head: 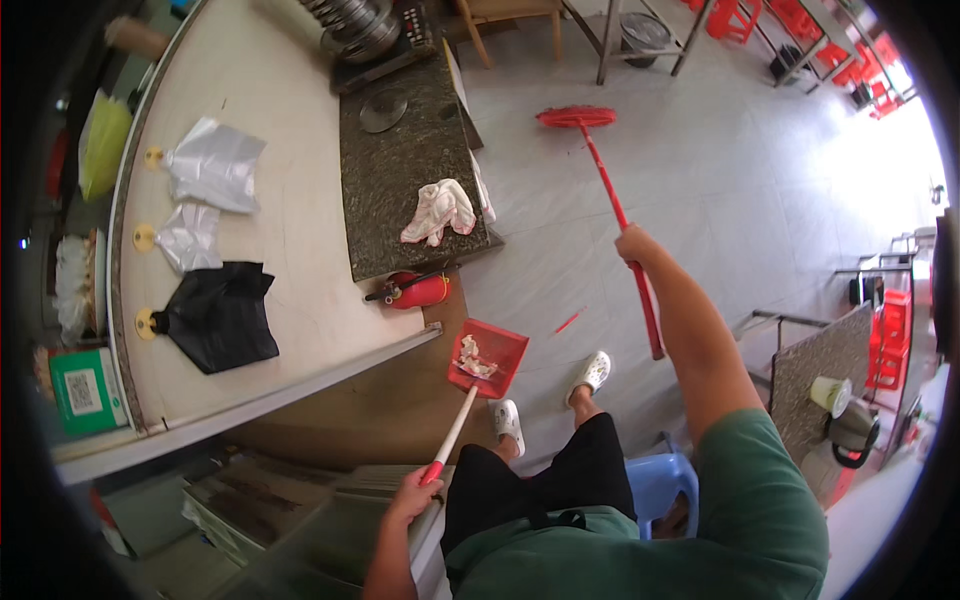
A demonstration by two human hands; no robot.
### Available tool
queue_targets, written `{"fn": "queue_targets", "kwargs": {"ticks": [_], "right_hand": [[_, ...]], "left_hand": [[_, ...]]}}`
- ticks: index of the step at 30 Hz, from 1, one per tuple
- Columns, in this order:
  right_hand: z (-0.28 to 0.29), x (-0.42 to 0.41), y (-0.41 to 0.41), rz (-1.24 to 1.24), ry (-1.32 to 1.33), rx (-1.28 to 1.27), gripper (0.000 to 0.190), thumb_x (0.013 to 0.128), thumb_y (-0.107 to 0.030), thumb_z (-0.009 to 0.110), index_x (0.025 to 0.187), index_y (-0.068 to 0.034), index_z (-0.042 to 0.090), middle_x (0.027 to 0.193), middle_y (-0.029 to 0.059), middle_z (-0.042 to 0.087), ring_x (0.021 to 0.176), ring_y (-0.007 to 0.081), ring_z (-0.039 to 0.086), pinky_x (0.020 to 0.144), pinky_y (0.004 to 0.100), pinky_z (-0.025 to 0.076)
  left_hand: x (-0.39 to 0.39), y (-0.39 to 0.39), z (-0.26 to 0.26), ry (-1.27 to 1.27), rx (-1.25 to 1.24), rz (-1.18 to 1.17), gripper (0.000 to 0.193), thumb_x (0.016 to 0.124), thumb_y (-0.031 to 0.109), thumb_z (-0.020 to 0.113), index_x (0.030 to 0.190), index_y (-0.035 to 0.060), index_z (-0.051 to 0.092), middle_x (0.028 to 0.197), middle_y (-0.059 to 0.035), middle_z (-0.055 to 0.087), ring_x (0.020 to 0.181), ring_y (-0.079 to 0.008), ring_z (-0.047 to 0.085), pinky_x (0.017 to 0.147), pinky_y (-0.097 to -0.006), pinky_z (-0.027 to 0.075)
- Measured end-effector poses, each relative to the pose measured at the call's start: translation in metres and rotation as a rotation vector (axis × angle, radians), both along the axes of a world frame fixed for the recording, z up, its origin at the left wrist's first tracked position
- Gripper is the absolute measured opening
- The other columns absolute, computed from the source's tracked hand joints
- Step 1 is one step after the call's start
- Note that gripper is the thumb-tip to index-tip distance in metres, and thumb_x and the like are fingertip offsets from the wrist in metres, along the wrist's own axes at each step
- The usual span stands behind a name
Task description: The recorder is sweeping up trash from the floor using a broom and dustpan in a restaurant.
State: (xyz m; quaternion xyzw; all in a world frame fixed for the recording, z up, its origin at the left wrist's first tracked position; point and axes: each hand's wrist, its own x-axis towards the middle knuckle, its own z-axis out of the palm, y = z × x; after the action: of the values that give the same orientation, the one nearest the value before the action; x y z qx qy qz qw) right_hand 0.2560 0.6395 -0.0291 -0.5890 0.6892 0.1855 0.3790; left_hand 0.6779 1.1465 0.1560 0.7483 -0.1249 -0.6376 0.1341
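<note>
My left hand [415,495] grips the red end of a dustpan's pale handle [455,433]. The red dustpan [511,352] is low over the floor near my feet and holds crumpled whitish scraps [476,358]. Out to the right, my right hand [634,244] is closed around the red stick of a broom [606,176]. The broom's red head [576,117] is farther off, over the grey tiles. A thin red strip [571,320] lies on the floor between the dustpan and the broom stick.
A counter [300,187] runs along the left, with a cloth [441,212] on its dark stone part and plastic bags hanging there. A red fire extinguisher [420,290] stands by its corner. A blue plastic stool [660,480] is beside my legs. Tables and red stools [891,341] line the right.
</note>
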Motion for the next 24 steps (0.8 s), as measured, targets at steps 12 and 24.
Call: {"fn": "queue_targets", "kwargs": {"ticks": [12, 24], "right_hand": [[0.129, -0.043, 0.470, -0.110, 0.277, 0.113, 0.025, 0.092, -0.019, 0.049, 0.111, -0.004, 0.050, 0.097, 0.0233, 0.067, 0.097, 0.0416, 0.064, 0.085, 0.0505, 0.050], [0.133, 0.030, 0.570, -0.671, 0.160, -0.086, 0.035, 0.088, -0.030, 0.058, 0.108, -0.003, 0.050, 0.098, 0.0299, 0.064, 0.095, 0.0465, 0.061, 0.084, 0.0529, 0.048]], "left_hand": [[0.120, -0.027, -0.051, 0.207, -0.025, -0.142, 0.023, 0.086, 0.015, 0.065, 0.108, 0.0079, 0.060, 0.064, 0.0053, 0.048, 0.044, -0.0034, 0.038, 0.038, -0.0209, 0.028], [0.119, -0.089, -0.086, -0.020, -0.131, -0.810, 0.034, 0.074, 0.023, 0.072, 0.099, 0.0012, 0.068, 0.080, -0.0111, 0.067, 0.071, -0.0208, 0.063, 0.066, -0.0360, 0.050]]}}
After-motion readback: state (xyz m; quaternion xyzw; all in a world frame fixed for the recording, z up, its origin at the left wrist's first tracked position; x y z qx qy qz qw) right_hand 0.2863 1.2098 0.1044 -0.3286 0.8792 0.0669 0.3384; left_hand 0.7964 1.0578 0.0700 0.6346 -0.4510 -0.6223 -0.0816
